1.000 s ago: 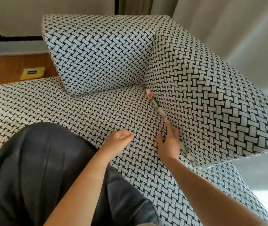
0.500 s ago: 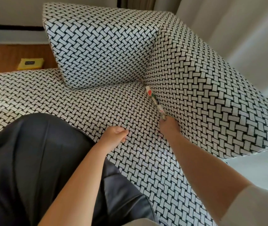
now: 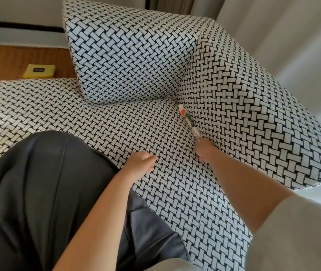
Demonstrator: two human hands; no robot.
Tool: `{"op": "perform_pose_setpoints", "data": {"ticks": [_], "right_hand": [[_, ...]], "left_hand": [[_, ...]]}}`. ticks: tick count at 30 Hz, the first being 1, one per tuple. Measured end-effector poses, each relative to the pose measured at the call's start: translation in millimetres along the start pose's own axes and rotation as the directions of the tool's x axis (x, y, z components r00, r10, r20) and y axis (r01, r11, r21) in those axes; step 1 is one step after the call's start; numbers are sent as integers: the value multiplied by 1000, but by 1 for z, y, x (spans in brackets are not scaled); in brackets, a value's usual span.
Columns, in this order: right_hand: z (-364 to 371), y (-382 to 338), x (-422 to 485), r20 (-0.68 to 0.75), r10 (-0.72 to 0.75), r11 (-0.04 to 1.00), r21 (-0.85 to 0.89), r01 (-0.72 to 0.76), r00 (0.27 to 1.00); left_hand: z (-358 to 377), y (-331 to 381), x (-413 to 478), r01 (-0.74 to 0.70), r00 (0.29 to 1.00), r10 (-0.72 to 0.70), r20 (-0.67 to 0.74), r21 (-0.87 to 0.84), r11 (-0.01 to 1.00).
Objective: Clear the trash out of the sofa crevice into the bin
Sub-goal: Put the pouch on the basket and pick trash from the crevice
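A long crumpled wrapper (image 3: 187, 120), white with red and green print, lies wedged in the crevice between the woven black-and-white sofa seat (image 3: 116, 130) and the right back cushion (image 3: 243, 106). My right hand (image 3: 204, 151) is pressed into the crevice at the wrapper's near end, fingers curled around that end, with the fingertips hidden. My left hand (image 3: 142, 163) rests on the seat to its left in a loose fist with nothing in it. No bin is in view.
A second back cushion (image 3: 124, 55) leans at the rear. My dark-trousered leg (image 3: 48, 192) covers the seat's left front. A yellow pack (image 3: 38, 71) lies on a brown woven surface at the far left. Pale curtains (image 3: 292, 45) hang on the right.
My right hand has slid up along the crevice and closed at the wrapper's near end. The left hand has stayed on the seat, and the view has shifted slightly.
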State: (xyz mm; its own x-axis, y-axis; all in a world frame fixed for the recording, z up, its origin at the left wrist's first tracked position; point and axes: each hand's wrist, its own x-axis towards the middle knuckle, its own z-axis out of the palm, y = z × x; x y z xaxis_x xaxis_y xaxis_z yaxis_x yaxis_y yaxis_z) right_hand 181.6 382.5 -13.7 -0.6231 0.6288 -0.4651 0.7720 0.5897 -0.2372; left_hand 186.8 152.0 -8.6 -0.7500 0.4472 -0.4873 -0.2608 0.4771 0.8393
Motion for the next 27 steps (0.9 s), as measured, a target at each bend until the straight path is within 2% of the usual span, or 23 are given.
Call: {"op": "perform_pose_setpoints", "data": {"ticks": [2,6,9,14,18,27], "right_hand": [[1,0,2,4,6,1000,27,-6,1000],[9,5,2,-121,19,999,28,-16,992],[11,6,0,-149,25,999,32,-20,989],[10,4,1,-164,10,998,-57,-19,986],[17,7,-4,-260,-36,993,-119,5,965],[29,15,-10,-433,-42,999,-22,36,900]], "left_hand": [[-1,-1,0,-5,1000,5,-8,-9,1000],[0,-1,1,-5,1000,5,-8,-25,1000],[2,-1,1,-1,1000,1,8,-2,1000],[2,0,1,-2,1000,2,5,13,1000],[2,0,-1,1,1000,-1,13,0,1000],[4,0,-2,1,1000,-2,-16,-71,997]]}}
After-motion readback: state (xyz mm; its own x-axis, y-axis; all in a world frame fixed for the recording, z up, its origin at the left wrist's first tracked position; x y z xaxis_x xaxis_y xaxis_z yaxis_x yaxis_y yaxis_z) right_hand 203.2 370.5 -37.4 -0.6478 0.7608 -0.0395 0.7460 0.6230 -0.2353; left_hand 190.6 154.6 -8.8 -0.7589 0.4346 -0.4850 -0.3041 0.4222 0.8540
